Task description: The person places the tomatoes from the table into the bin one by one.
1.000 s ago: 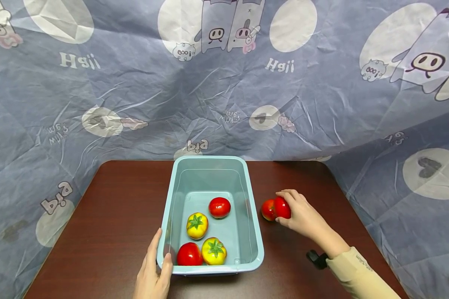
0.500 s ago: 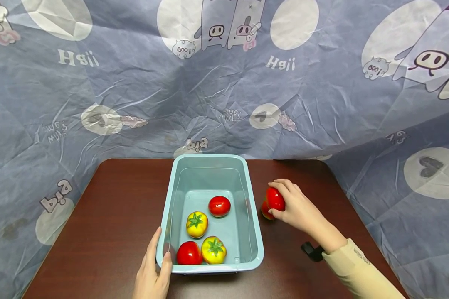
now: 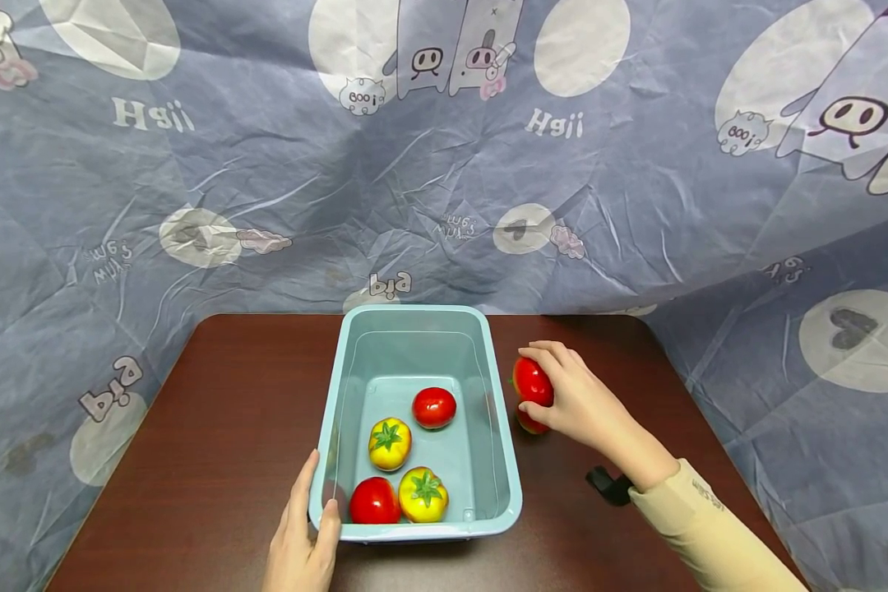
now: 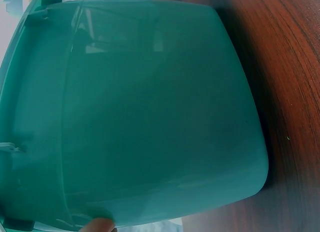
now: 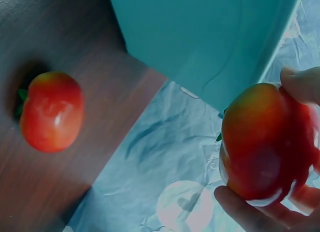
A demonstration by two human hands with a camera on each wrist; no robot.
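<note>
Up off the table, right of the bin, a red tomato (image 3: 530,381) is gripped between the thumb and fingers of my right hand (image 3: 580,403). Another tomato (image 5: 52,112) lies on the table beneath it, partly covered in the head view. My left hand (image 3: 303,526) rests against the near left corner of the light blue-green plastic bin (image 3: 422,533), fingers stretched along its outside and thumb at the front. In the left wrist view the bin wall (image 4: 160,107) fills most of the picture, with one fingertip (image 4: 99,225) touching its edge.
Inside the bin are a red tomato (image 3: 434,409) towards the back, two yellow ones with green leaves (image 3: 390,445), and a red one (image 3: 374,501) near the front. A dark brown table (image 3: 252,395) carries the bin. A patterned grey-blue cloth (image 3: 303,181) hangs behind.
My right hand has lifted the gripped tomato and moved left and away from me, towards the bin's right side. The left hand and the bin have stayed in place.
</note>
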